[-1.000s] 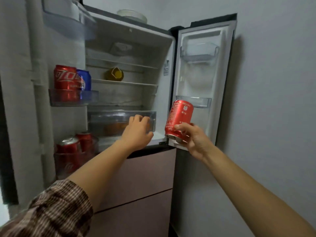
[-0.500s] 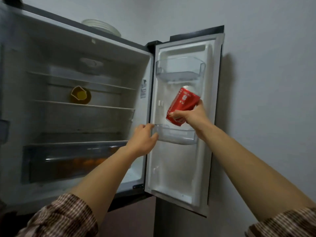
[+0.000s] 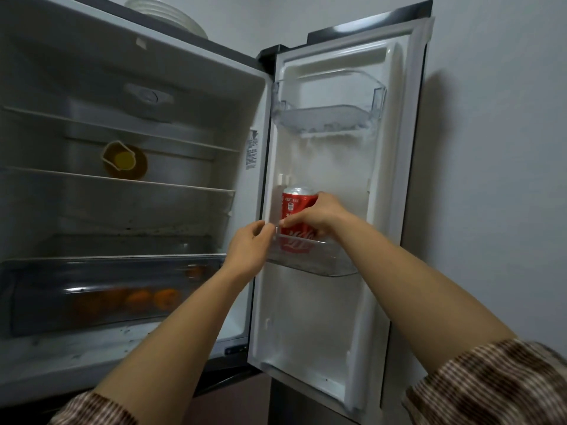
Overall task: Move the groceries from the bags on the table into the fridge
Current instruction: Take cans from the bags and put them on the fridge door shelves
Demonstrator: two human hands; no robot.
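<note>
A red soda can [image 3: 293, 207] stands upright in the clear lower bin [image 3: 325, 262] of the open right fridge door [image 3: 395, 185]. My right hand [image 3: 319, 216] is wrapped around the can's right side. My left hand [image 3: 250, 248] pinches the left end of that bin's rim. The can's lower half shows through the clear plastic.
The fridge interior [image 3: 129, 210] has glass shelves, with a yellow-lidded container [image 3: 124, 161] on one. A clear drawer [image 3: 116, 289] below holds several oranges [image 3: 165, 299]. An upper door bin [image 3: 328, 115] is frosted. Plates [image 3: 171, 13] sit on top of the fridge. A grey wall [image 3: 497, 148] is to the right.
My right hand lowered the tilted can and set it upright in the lower door bin. My left hand stayed at the bin's left end. The view moved closer and to the right.
</note>
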